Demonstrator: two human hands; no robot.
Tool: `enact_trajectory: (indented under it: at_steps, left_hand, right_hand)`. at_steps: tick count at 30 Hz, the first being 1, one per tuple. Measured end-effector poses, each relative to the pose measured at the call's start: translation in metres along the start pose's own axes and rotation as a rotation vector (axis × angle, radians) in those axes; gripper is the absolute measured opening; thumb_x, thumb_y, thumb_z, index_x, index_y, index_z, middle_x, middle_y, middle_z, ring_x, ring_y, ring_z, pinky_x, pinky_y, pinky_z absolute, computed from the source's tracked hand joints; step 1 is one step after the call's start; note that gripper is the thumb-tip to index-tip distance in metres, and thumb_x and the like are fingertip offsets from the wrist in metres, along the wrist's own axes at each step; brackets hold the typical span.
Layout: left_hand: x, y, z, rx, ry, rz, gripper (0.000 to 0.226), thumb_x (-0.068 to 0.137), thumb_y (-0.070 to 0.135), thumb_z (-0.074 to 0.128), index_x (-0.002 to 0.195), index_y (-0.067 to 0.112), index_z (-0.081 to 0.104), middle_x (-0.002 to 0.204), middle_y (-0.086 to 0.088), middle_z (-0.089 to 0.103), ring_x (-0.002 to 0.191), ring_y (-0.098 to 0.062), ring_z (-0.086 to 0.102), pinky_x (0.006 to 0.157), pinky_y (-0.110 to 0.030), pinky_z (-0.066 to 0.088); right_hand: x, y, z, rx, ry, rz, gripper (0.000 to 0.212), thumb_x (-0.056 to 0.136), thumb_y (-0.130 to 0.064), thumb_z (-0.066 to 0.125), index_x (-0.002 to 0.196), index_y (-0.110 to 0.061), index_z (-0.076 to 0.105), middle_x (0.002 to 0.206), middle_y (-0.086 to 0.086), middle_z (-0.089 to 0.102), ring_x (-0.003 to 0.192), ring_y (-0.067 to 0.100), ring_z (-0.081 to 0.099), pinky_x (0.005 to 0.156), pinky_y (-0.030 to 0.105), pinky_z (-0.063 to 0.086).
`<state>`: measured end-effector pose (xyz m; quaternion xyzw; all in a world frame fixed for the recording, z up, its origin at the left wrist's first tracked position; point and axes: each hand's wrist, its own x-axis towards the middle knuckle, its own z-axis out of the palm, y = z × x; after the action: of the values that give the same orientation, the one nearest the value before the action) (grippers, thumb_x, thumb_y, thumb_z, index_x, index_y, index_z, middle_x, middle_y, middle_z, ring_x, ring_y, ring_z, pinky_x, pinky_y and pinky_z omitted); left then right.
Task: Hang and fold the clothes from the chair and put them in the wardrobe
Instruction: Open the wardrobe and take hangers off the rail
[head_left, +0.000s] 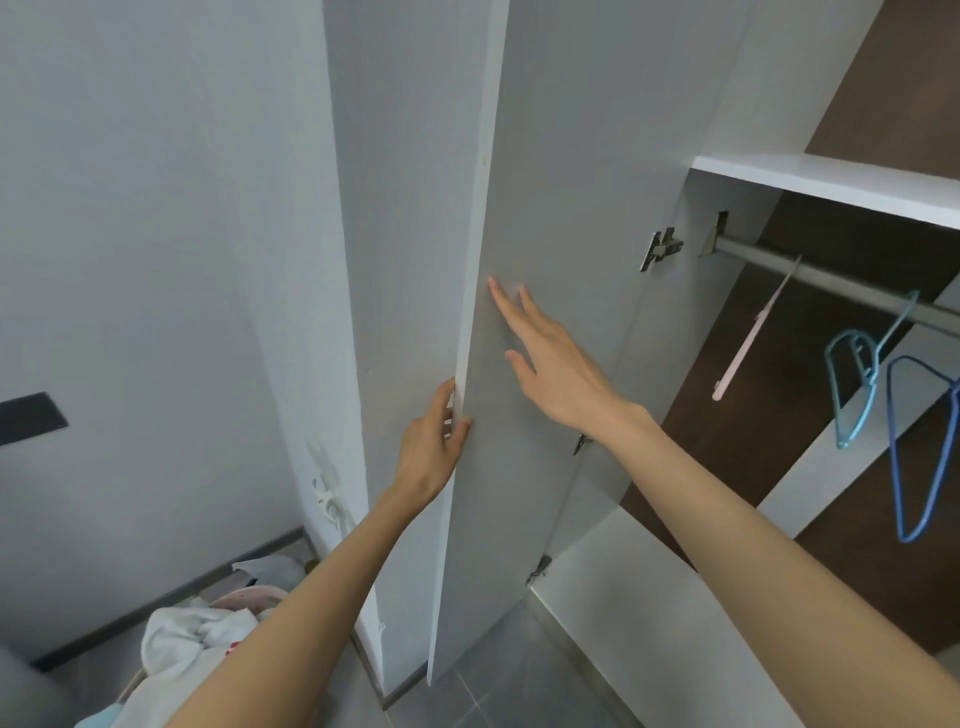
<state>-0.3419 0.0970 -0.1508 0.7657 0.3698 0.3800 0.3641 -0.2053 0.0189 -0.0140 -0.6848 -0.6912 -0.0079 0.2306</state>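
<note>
Head view: a grey wall (156, 260) with dark skirting (171, 597) drops to white clothes (176, 644) heaped near left, their red mark too small to read, beside grey floor tiles (498, 691). The left hand (431, 447) grips the free edge of the open wardrobe door (545, 208), fingers curled round it, while the right hand (550, 364) lies flat, fingers straight, on its inner face. Far right, inside the wardrobe (717, 426), a pink hanger (741, 358) and blue hangers (862, 361) hang on the rail (831, 283) beneath a white shelf (831, 182).

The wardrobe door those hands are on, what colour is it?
Plain pale grey wardrobe door, no pattern; head view shows it best.
</note>
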Motion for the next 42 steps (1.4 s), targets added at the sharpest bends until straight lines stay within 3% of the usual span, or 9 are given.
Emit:
enact_trajectory:
  at_steps: [7, 13, 17, 20, 23, 28, 35, 42]
  left_hand:
    - [0.004, -0.003, -0.005, 0.021, -0.025, -0.011, 0.054, 0.099, 0.024, 0.049, 0.147, 0.03, 0.026, 0.123, -0.004, 0.064, 0.107, -0.023, 0.063, 0.089, -0.032, 0.051]
    - [-0.017, 0.007, -0.01, 0.032, 0.05, -0.001, 0.068, 0.098, 0.021, 0.051, 0.148, 0.044, 0.013, 0.132, -0.004, 0.054, 0.114, -0.017, 0.057, 0.094, -0.035, 0.049]
    - [-0.037, 0.032, -0.015, 0.007, 0.127, 0.084, 0.064, 0.097, 0.021, 0.052, 0.146, 0.048, 0.02, 0.128, 0.01, 0.047, 0.109, -0.004, 0.051, 0.091, -0.027, 0.045]
    - [-0.045, 0.054, -0.016, 0.02, 0.142, 0.124, 0.048, 0.097, 0.023, 0.05, 0.141, 0.039, 0.035, 0.125, 0.01, 0.056, 0.111, -0.005, 0.054, 0.093, -0.03, 0.047]
    - [-0.055, 0.074, -0.006, 0.064, 0.095, 0.132, 0.037, 0.098, 0.022, 0.048, 0.134, 0.03, 0.047, 0.119, 0.01, 0.06, 0.107, -0.008, 0.057, 0.092, -0.035, 0.049]
    - [-0.07, 0.101, 0.038, 0.247, -0.012, 0.186, 0.036, 0.099, 0.025, 0.045, 0.134, 0.028, 0.046, 0.126, 0.01, 0.057, 0.112, -0.011, 0.055, 0.086, -0.032, 0.047]
    - [-0.072, 0.148, 0.117, 0.311, -0.183, 0.313, 0.036, 0.1, 0.027, 0.043, 0.136, 0.025, 0.046, 0.131, 0.003, 0.054, 0.114, -0.019, 0.055, 0.083, -0.036, 0.049]
    - [-0.023, 0.174, 0.187, 0.338, -0.291, 0.384, 0.039, 0.1, 0.03, 0.042, 0.139, 0.023, 0.042, 0.132, -0.002, 0.053, 0.11, -0.024, 0.057, 0.085, -0.045, 0.05]
  right_hand:
    - [0.004, -0.003, 0.002, 0.003, -0.025, 0.018, 0.073, 0.101, -0.013, 0.039, 0.15, -0.046, -0.005, 0.162, 0.002, -0.001, 0.147, 0.023, 0.013, 0.108, 0.037, 0.034]
    - [-0.006, 0.001, -0.006, 0.021, -0.033, 0.014, 0.067, 0.1, -0.017, 0.044, 0.151, -0.045, 0.01, 0.16, -0.007, 0.015, 0.145, 0.019, 0.019, 0.112, 0.041, 0.031]
    - [-0.025, 0.008, -0.009, 0.053, 0.071, 0.021, 0.059, 0.098, -0.021, 0.047, 0.149, -0.041, 0.024, 0.15, -0.009, 0.037, 0.136, 0.016, 0.035, 0.105, 0.042, 0.04]
    - [-0.05, 0.016, -0.019, 0.014, 0.182, 0.055, 0.049, 0.098, -0.022, 0.048, 0.144, -0.034, 0.037, 0.136, -0.01, 0.049, 0.122, 0.014, 0.047, 0.089, 0.031, 0.041]
    - [-0.085, 0.03, -0.037, 0.012, 0.282, 0.117, 0.038, 0.098, -0.022, 0.048, 0.135, -0.029, 0.049, 0.119, -0.012, 0.057, 0.111, 0.012, 0.054, 0.079, 0.031, 0.043]
    - [-0.151, 0.068, -0.069, -0.112, 0.342, 0.271, 0.03, 0.098, -0.022, 0.047, 0.126, -0.026, 0.055, 0.107, -0.01, 0.062, 0.101, 0.014, 0.057, 0.074, 0.033, 0.046]
    - [-0.219, 0.133, -0.094, -0.301, 0.329, 0.511, 0.028, 0.097, -0.021, 0.051, 0.125, -0.022, 0.056, 0.109, 0.0, 0.066, 0.099, 0.021, 0.061, 0.078, 0.042, 0.055]
    - [-0.237, 0.182, -0.105, -0.39, 0.278, 0.672, 0.035, 0.097, -0.029, 0.053, 0.131, -0.022, 0.053, 0.125, 0.0, 0.062, 0.109, 0.017, 0.06, 0.086, 0.03, 0.052]
